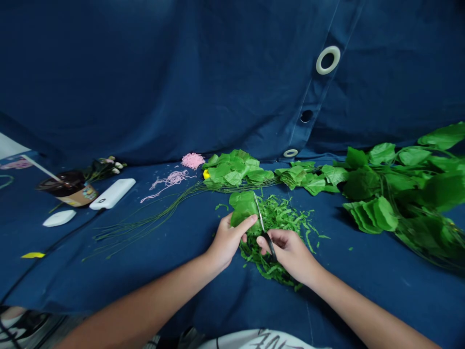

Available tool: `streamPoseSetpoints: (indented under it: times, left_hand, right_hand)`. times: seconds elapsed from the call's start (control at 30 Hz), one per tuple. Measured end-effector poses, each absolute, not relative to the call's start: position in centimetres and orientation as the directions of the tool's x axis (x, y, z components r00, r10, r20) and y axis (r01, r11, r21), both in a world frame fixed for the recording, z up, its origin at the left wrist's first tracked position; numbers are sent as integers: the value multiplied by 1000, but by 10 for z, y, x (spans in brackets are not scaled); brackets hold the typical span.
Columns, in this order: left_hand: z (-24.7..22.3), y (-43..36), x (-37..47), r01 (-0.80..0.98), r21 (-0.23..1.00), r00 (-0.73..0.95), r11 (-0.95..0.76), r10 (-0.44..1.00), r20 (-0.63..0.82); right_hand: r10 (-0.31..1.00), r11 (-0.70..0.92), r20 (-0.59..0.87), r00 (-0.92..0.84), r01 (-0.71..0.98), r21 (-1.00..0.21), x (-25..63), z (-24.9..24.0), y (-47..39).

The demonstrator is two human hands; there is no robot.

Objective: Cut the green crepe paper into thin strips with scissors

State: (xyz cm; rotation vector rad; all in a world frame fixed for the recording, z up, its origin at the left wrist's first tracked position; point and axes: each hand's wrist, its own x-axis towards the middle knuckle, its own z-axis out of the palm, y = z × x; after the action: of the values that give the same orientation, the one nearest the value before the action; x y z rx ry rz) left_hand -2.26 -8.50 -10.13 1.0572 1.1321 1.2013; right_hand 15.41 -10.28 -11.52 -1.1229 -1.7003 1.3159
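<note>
My left hand (228, 238) pinches a green artificial leaf (242, 204) between thumb and fingers, its broad part pointing away from me. In my right hand (288, 252) is a pair of scissors (268, 240) with black handles. The blades lie along the leaf's right edge; how far apart they are I cannot tell. Beneath both hands is a heap of thin green trimmings (281, 218) on the blue cloth (174, 276). Just beyond them rests a pile of green leaves (234, 167) with long wire stems (152, 215) trailing left.
More stemmed leaves (378, 174) spread across the right side. Pink threads (169, 183) and a pink fluffy bundle (193, 160) lie left of the leaf pile. Farther left are a white power bank (113, 193) with a black cable (61, 242) and a cup with a straw (78, 194). A blue curtain (218, 72) hangs behind.
</note>
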Motion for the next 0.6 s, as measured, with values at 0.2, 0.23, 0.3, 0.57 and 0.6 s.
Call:
streamPoseSetpoints:
  times: [0.2,0.23,0.3,0.57,0.6]
  left_hand:
    - [-103,-83,-23,-142,986,26,86,996,-83]
    - [-104,-83,-23,-132,988,25,75,997,-72]
    - [-106,-82,-22,-124,991,16,56,998,-54]
    - [-107,-84,-18,-145,989,-30,26,999,-31]
    - [-108,-84,-18,-142,990,-33,27,999,-32]
  right_hand:
    - [921,103,15,-390,207,-973,155,-116,-101]
    - [918,99,7,-396,213,-972,156,-115,-102]
    - [910,95,-5,-414,222,-970,156,-113,-103]
    - [904,113,5,-428,227,-967,154,-113,-106]
    - [904,113,3,-427,232,-966,153,-114,-106]
